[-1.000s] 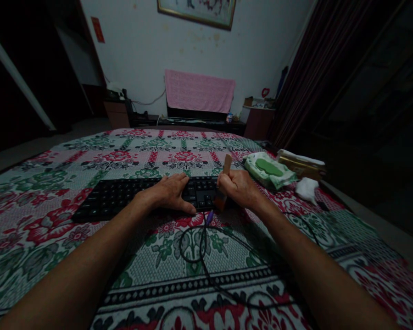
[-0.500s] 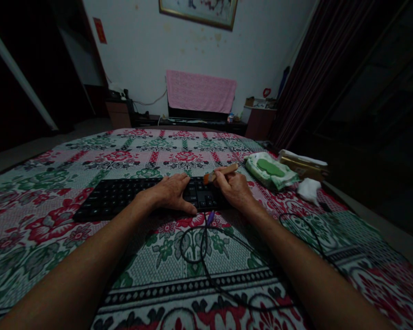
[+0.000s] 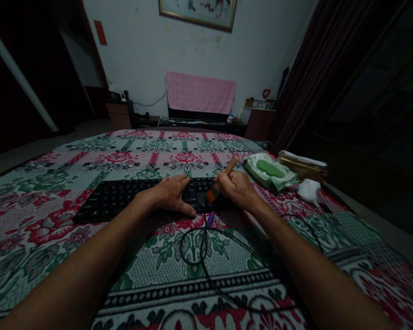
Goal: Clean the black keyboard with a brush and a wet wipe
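To the left of the left hand, the longer part of the black keyboard [image 3: 106, 199] lies on a flowered cloth [image 3: 48, 201]. The left hand [image 3: 172, 195] rests palm down across the keyboard, right of its middle, fingers spread toward the far edge and thumb out along the near edge; it is not closed around anything. Beyond this hand and slightly to its right, a pink towel [image 3: 201, 91] hangs well away by the wall. Nearer the person, between the two forearms, a black cable [image 3: 202, 259] loops on the cloth, with a purple plug [image 3: 210, 219] just below the gap between the hands. In that gap, the brush [image 3: 213, 194] slants over the keyboard's right part, orange bristles down, wooden handle leaning up to the right; whether the bristles touch the keys is hard to tell. The right hand [image 3: 237, 187] grasps it in a curled fist. Right of that hand lie a green and white pack [image 3: 270, 169], then a gold box [image 3: 303, 166] behind a crumpled white wad [image 3: 309, 190].
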Demonstrator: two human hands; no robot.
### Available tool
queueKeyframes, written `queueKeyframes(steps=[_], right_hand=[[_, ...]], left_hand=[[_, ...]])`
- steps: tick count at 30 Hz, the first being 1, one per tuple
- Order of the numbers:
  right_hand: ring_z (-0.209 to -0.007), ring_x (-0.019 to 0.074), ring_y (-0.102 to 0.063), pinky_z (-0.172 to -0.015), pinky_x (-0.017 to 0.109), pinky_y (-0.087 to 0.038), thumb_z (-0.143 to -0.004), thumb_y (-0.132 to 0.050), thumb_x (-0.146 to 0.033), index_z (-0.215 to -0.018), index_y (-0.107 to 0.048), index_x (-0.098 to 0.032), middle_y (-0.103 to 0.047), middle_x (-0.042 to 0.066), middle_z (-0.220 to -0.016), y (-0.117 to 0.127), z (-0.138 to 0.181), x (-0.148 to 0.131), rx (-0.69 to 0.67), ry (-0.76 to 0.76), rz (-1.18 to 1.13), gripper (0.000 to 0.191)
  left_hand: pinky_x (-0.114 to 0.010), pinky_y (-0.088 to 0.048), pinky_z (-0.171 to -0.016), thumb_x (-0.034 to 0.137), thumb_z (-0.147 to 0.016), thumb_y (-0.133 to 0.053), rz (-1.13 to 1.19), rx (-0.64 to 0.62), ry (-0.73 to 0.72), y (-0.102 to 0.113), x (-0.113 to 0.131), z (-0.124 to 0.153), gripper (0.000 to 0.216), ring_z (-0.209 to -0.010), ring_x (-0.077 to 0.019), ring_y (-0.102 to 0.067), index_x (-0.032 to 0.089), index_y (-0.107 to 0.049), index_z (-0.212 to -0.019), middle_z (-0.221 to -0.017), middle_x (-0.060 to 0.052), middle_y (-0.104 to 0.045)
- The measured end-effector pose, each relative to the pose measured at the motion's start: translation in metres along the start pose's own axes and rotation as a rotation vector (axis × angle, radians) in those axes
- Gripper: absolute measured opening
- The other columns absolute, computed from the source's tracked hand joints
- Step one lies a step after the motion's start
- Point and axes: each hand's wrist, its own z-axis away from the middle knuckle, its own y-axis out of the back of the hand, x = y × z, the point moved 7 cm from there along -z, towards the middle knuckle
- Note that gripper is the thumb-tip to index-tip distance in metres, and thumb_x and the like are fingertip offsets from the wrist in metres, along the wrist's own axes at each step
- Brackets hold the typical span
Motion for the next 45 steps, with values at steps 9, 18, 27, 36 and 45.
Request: queueKeyframes(steps=[9, 18, 27, 36, 45], right_hand=[[-0.053, 0.0138, -0.057, -0.053, 0.023, -0.038, -0.088, -0.036, -0.035, -0.080, -0.069, -0.011, -0.062, 0.003, -0.055, -0.002, -0.001, 0.006, 0.024, -0.024, -0.024, 0.041], [-0.049, 0.0120, -0.053, -0.048, 0.022, -0.034, -0.085, -0.036, -0.033, -0.077, -0.068, -0.011, -0.058, 0.002, -0.053, -0.001, 0.002, 0.002, -0.019, -0.027, -0.054, 0.039], [-0.046, 0.0107, -0.051, -0.046, 0.021, -0.032, -0.082, -0.040, -0.029, -0.067, -0.065, -0.012, -0.057, 0.001, -0.050, 0.001, 0.003, -0.003, -0.040, -0.044, -0.078, 0.034], [-0.080, 0.0171, -0.067, -0.072, 0.026, -0.049, -0.084, -0.050, -0.033, -0.100, -0.069, -0.016, -0.073, 0.005, -0.088, -0.011, 0.001, 0.000, 0.180, 0.062, -0.140, 0.030], [-0.092, 0.0163, -0.066, -0.081, 0.027, -0.050, -0.085, -0.051, -0.030, -0.099, -0.070, -0.021, -0.072, 0.003, -0.102, -0.032, -0.002, 0.005, 0.105, 0.126, -0.138, 0.025]], left_hand=[[-0.043, -0.029, -0.108, 0.076, -0.053, -0.059, -0.021, -0.080, 0.068, 0.013, -0.008, 0.012, 0.103, -0.133, -0.0340, -0.034, 0.022, -0.037, -0.138, -0.145, -0.012, -0.039], [-0.041, -0.033, -0.105, 0.075, -0.055, -0.059, -0.010, -0.073, 0.057, 0.011, -0.013, 0.010, 0.094, -0.129, -0.0333, -0.040, 0.021, -0.043, -0.131, -0.136, -0.011, -0.048], [-0.041, -0.031, -0.106, 0.071, -0.057, -0.062, -0.007, -0.087, 0.079, 0.014, -0.009, 0.013, 0.092, -0.129, -0.0326, -0.039, 0.021, -0.041, -0.131, -0.138, -0.011, -0.046], [-0.041, -0.032, -0.105, 0.075, -0.054, -0.060, -0.005, -0.094, 0.070, 0.009, -0.015, 0.009, 0.094, -0.129, -0.0322, -0.040, 0.022, -0.043, -0.129, -0.139, -0.011, -0.046], [-0.042, -0.033, -0.105, 0.075, -0.054, -0.060, 0.003, -0.076, 0.055, 0.010, -0.012, 0.009, 0.098, -0.128, -0.0320, -0.040, 0.021, -0.039, -0.134, -0.141, -0.012, -0.042]])
